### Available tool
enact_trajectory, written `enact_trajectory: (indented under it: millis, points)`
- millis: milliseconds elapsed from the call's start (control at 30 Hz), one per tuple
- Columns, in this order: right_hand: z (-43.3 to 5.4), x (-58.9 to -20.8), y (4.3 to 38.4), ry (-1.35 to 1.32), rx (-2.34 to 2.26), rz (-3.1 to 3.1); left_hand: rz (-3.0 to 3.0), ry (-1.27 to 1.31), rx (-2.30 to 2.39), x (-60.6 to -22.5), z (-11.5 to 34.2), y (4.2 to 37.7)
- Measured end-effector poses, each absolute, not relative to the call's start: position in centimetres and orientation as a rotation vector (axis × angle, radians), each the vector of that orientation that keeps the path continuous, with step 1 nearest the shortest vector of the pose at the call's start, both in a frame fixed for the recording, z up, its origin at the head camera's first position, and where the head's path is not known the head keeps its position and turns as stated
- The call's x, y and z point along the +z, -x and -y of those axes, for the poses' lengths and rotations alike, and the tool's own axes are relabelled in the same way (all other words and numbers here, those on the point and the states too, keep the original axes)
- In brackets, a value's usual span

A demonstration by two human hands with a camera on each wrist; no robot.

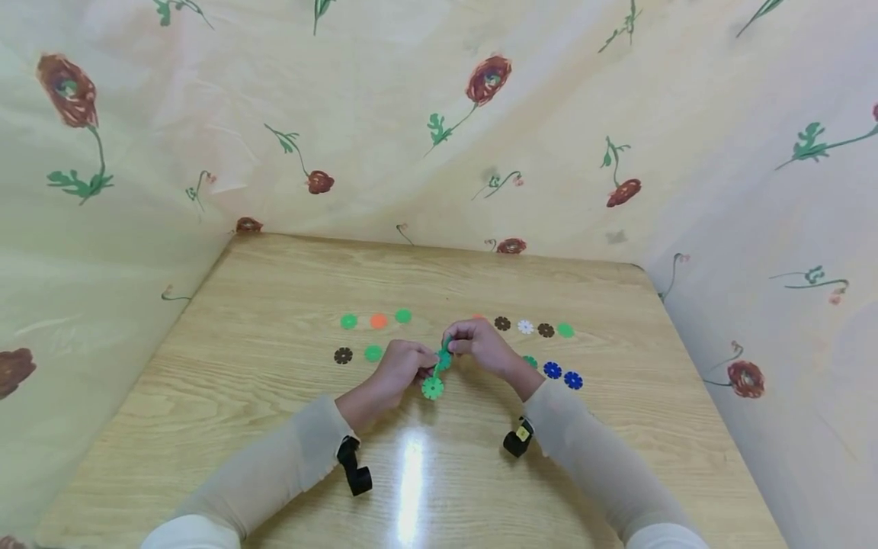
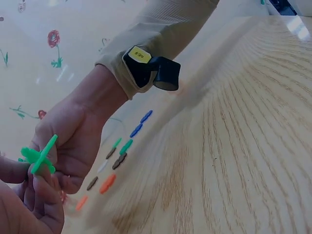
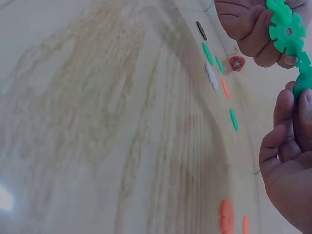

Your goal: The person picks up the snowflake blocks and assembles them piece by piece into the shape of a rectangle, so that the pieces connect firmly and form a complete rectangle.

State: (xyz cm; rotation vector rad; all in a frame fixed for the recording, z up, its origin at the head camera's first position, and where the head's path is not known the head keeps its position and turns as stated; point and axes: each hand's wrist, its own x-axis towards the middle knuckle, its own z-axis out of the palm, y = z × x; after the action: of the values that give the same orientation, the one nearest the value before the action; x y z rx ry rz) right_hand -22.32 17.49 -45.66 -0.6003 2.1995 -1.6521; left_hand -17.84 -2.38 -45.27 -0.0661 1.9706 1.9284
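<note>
Gripping joined green notched plastic discs (image 1: 444,360) in left fingers (image 1: 420,356) and right fingers (image 1: 464,330); leaving multicoloured notched plastic discs (image 1: 552,370) loose

Notched green pieces (image 3: 287,33) running from grip to grip

The right grip (image 3: 292,163) is pinching a darker green piece (image 3: 305,78) between thumb and finger, while the left grip (image 3: 256,29) is holding the lighter ones above; all are apparently interlocking, though the view's edge is cropping them. Beyond, a dark disc (image 3: 201,30), a pale disc (image 3: 211,76), green discs (image 3: 208,53) and orange discs (image 3: 226,217) are lying on the worktop (image 3: 122,131).
</note>
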Motion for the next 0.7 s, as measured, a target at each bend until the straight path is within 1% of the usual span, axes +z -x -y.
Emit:
enact_trajectory:
  millis: [200, 400, 533, 700]
  points:
    - [-17.2, -46.0, 22.3, 0.598, -1.652, -2.162, -1.962, 0.062, 1.922, -45.6, 2.6, 17.8]
    - [-17.3, -45.7, 22.5, 0.650, -1.541, -2.186, -1.890, 0.022, 1.888, -45.9, 2.8, 17.8]
    - [-18.3, -44.9, 23.0, 0.646, -1.272, -2.435, -1.919, 0.022, 1.874, -46.2, 2.7, 17.8]
    - [-19.9, -43.8, 22.9, 0.558, -0.737, -2.717, -1.927, 0.038, 1.882, -46.4, 2.9, 17.8]
